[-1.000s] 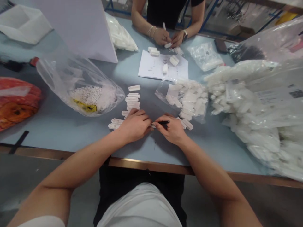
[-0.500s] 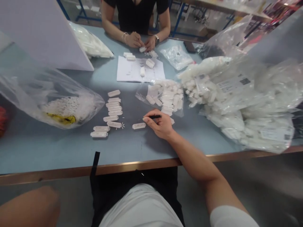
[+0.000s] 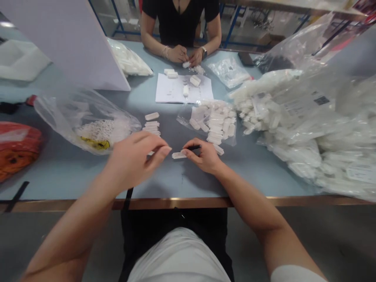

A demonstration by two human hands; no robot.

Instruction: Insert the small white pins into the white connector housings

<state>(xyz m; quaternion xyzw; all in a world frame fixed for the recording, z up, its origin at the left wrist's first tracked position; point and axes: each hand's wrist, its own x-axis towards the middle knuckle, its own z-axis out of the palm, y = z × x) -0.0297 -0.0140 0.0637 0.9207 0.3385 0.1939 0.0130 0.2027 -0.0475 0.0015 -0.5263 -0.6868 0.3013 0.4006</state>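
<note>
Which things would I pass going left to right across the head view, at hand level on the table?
Orange-red bag, clear plastic bag, left hand, white tag, right hand holding a pen, big bag of white pieces.

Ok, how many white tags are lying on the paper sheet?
4: two tags at the top left edge of the paper sheet, one near its top right, one in the middle.

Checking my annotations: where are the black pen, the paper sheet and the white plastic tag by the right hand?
Black pen (image 3: 194, 147), head view, on the barrel.
Paper sheet (image 3: 169, 94), head view, on its bare left part.
White plastic tag (image 3: 177, 155), head view, on its middle.
</note>
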